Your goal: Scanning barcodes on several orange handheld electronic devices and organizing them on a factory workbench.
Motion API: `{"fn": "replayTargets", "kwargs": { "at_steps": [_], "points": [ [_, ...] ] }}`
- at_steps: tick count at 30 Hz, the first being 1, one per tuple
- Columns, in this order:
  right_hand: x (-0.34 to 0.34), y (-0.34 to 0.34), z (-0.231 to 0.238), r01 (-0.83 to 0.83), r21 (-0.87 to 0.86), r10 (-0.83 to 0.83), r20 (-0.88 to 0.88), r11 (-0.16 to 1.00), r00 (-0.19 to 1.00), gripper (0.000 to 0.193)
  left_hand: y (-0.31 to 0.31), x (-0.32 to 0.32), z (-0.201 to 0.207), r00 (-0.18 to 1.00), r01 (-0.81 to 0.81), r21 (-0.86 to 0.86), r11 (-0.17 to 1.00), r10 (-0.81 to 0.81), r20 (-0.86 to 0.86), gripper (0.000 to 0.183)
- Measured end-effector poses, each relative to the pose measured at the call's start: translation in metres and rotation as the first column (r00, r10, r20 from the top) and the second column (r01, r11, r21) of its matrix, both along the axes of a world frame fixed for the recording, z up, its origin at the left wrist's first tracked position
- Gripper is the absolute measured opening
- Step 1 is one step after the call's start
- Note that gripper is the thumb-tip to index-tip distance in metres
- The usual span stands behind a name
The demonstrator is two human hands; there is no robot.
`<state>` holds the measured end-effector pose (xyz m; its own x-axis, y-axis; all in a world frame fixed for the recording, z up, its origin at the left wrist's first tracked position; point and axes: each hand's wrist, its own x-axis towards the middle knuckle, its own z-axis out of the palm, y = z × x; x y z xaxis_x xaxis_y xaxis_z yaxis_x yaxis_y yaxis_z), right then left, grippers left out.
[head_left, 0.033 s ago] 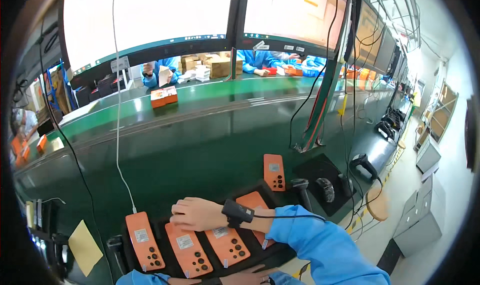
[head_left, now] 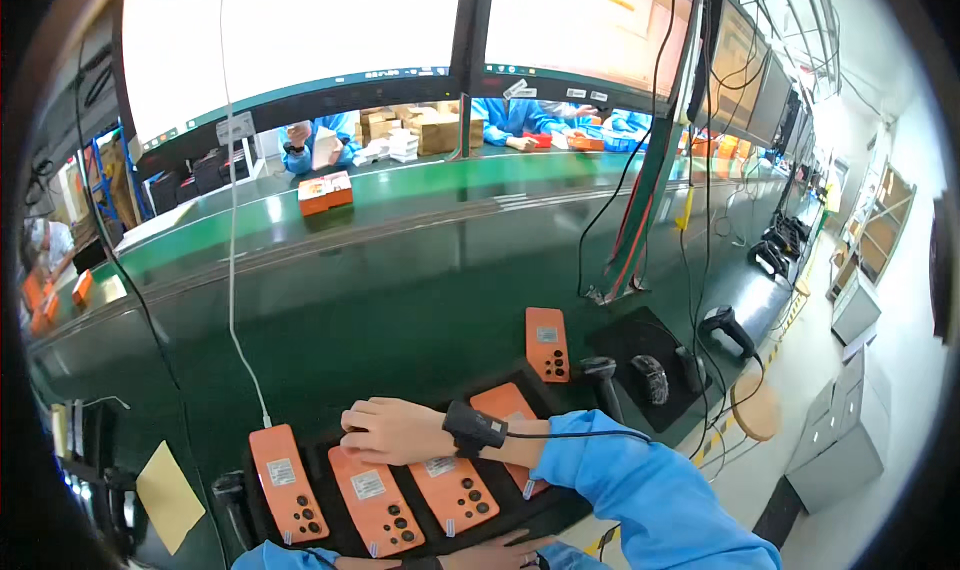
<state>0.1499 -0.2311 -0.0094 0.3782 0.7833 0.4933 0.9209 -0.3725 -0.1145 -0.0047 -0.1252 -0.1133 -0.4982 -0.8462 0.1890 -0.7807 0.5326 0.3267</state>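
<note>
My right hand (head_left: 400, 432), reaching in from the right with a black device (head_left: 474, 425) strapped at its wrist, lies over the upper end of an orange phone (head_left: 375, 505). Its fingers are loosely bent and slightly apart, gripping nothing visible. Beneath the hand and wrist, another orange phone (head_left: 455, 495) is partly covered. To the left lies an orange phone (head_left: 290, 485) with a white cable (head_left: 250, 370) at its top end. The forearm partly hides a further orange phone (head_left: 500, 402). Cut by the lower edge, my left hand (head_left: 490, 554) points right, its visible fingers stretched out.
A separate orange phone (head_left: 546, 345) lies beside a black mat (head_left: 640, 335) with handheld scanners. Yellow paper (head_left: 170, 495) and a dark scanner (head_left: 233, 505) are at left. Monitors (head_left: 300, 50) hang above the green bench (head_left: 400, 300); co-workers in blue sit beyond, near orange boxes (head_left: 326, 194).
</note>
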Motion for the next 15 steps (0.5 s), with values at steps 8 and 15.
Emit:
{"fn": "replayTargets", "kwargs": {
  "at_steps": [8,15],
  "points": [
    [-0.005,0.003,-0.002,-0.012,0.137,0.018,-0.049,0.991,0.999,0.022,0.002,-0.005,0.044,0.997,-0.061,0.042,0.997,0.059,0.055,0.070],
    [-0.005,0.004,-0.002,0.002,0.131,0.008,-0.077,0.991,0.997,0.020,0.005,-0.009,0.050,0.991,-0.121,0.002,0.993,0.121,-0.057,0.037]
  ]
}}
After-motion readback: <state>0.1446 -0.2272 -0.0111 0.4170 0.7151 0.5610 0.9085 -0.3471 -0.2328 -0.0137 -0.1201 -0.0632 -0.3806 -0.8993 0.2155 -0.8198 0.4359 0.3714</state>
